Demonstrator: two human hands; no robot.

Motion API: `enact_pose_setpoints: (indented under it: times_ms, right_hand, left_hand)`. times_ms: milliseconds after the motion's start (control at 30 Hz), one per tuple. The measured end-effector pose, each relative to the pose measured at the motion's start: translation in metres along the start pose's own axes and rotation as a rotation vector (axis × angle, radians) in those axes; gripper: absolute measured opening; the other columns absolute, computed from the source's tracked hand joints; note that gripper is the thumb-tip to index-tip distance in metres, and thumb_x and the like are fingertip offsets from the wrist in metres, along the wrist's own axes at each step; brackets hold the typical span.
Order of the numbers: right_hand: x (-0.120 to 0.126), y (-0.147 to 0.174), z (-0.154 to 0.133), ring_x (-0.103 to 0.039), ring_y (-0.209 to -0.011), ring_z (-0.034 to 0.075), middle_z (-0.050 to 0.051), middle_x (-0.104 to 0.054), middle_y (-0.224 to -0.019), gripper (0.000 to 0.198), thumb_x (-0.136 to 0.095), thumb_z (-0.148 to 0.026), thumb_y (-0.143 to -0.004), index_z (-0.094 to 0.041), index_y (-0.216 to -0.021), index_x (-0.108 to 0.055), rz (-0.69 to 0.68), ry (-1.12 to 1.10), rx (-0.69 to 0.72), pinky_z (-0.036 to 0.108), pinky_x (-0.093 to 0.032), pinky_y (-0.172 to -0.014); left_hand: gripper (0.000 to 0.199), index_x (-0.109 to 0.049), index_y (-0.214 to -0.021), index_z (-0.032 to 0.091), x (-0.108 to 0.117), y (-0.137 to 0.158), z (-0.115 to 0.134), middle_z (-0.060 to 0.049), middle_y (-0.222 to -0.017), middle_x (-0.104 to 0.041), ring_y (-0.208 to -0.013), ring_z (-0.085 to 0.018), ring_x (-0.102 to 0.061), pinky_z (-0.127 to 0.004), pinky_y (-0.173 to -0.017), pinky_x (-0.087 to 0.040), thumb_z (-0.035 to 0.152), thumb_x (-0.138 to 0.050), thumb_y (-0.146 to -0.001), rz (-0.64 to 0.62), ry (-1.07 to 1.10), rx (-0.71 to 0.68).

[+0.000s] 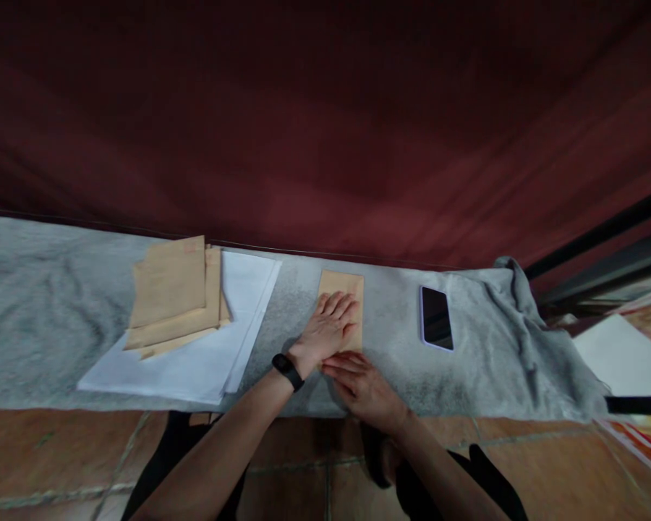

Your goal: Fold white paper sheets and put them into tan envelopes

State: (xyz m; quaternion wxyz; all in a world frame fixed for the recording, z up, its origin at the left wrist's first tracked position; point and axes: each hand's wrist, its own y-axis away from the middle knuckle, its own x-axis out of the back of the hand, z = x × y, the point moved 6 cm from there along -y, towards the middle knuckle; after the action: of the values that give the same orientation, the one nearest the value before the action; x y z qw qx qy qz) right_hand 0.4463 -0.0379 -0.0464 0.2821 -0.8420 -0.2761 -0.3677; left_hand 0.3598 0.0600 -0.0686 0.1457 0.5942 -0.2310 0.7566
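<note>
A brown paper envelope (343, 281) lies lengthwise on a grey cloth in front of me. My left hand (330, 323) rests flat on its middle, fingers stretched out toward the far end; a black band is on that wrist. Across the envelope's near end lies my right hand (361, 380), palm down, its fingers extended to the left and close to the heel of my left hand. The near edge of the envelope is hidden under the hands. Neither hand is wrapped around anything.
To the left, several brown envelopes (171, 286) are piled on white paper sheets (249, 289). A phone (437, 318) with a dark screen lies on the right. Grey cloth (488, 340) covers the narrow surface, against a dark red backdrop (325, 166). Floor tiles (287, 477) show below.
</note>
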Motion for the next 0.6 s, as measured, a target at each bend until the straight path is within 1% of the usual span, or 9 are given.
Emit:
enact_pose_setpoints:
  times_ms: [167, 267, 400, 500, 600]
  right_hand:
    - [0.0, 0.0, 0.001, -0.066, -0.116, 0.021, 0.005, -0.075, -0.121, 0.027, -0.054, -0.017, -0.1, -0.022, -0.12, -0.071, 0.002, 0.052, 0.022, 0.039, -0.05, -0.104]
    - [0.0, 0.001, 0.001, -0.066, -0.115, 0.02, 0.005, -0.075, -0.119, 0.024, -0.054, -0.019, -0.101, -0.022, -0.118, -0.071, -0.014, 0.06, 0.026, 0.038, -0.049, -0.104]
    - [0.001, 0.003, 0.001, -0.066, -0.114, 0.02, 0.005, -0.074, -0.119, 0.023, -0.052, -0.019, -0.102, -0.023, -0.117, -0.069, -0.024, 0.081, 0.033, 0.038, -0.05, -0.103]
    - [0.004, 0.004, 0.002, -0.066, -0.112, 0.02, 0.006, -0.073, -0.116, 0.023, -0.05, -0.018, -0.102, -0.022, -0.115, -0.068, -0.012, 0.092, 0.016, 0.038, -0.051, -0.101]
    - [0.009, 0.003, 0.006, -0.067, -0.107, 0.02, 0.007, -0.072, -0.111, 0.019, -0.052, -0.017, -0.101, -0.022, -0.111, -0.067, -0.005, 0.119, -0.029, 0.037, -0.052, -0.098]
  left_hand:
    - [0.052, -0.042, -0.153, 0.02, 0.004, 0.012, 0.003, -0.003, -0.164, -0.038, -0.153, -0.023, -0.027, -0.045, -0.127, -0.015, 0.039, -0.033, -0.106, -0.033, 0.013, -0.053]
    - [0.051, -0.04, -0.154, 0.02, 0.005, 0.019, 0.003, -0.003, -0.164, -0.037, -0.153, -0.022, -0.027, -0.044, -0.127, -0.014, 0.038, -0.032, -0.107, -0.034, 0.017, -0.067]
    - [0.051, -0.039, -0.155, 0.021, 0.002, 0.03, 0.0, -0.004, -0.165, -0.036, -0.154, -0.022, -0.026, -0.045, -0.127, -0.014, 0.038, -0.033, -0.107, -0.027, 0.009, -0.084]
    - [0.05, -0.039, -0.155, 0.022, 0.0, 0.039, -0.001, -0.005, -0.165, -0.034, -0.155, -0.021, -0.023, -0.045, -0.127, -0.014, 0.035, -0.035, -0.106, -0.015, -0.002, -0.099]
    - [0.049, -0.04, -0.154, 0.024, 0.0, 0.047, -0.001, -0.005, -0.166, -0.033, -0.155, -0.021, -0.023, -0.044, -0.127, -0.014, 0.035, -0.036, -0.106, -0.013, 0.003, -0.105]
